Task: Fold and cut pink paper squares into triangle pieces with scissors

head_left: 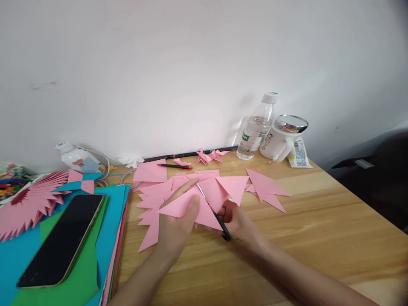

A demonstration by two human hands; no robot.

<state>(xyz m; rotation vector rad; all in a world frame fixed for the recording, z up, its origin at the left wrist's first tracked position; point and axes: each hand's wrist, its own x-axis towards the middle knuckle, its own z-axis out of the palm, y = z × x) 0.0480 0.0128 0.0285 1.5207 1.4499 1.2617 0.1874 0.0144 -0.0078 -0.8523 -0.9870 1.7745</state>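
Note:
My left hand (178,225) pinches a folded pink paper (181,205), its thumb lying on top and the fingers beneath. Black-handled scissors (224,228) are gripped in my right hand (237,223), and their blades lie across the pink paper, pointing up and to the left. A pink triangular flap (234,187) sticks out to the right above my right hand. Behind and left of my left hand, more pointed pink pieces (154,195) lie on the wooden table (306,238). Pink cut pieces (267,189) also rest to the right.
A phone (62,240) lies on blue and green paper (108,221) at the left, near a fanned pink paper (35,204). Along the wall stand a white bottle (79,158), a water bottle (256,129) and a mug (279,142). A red-black pen (174,166) lies behind my hands.

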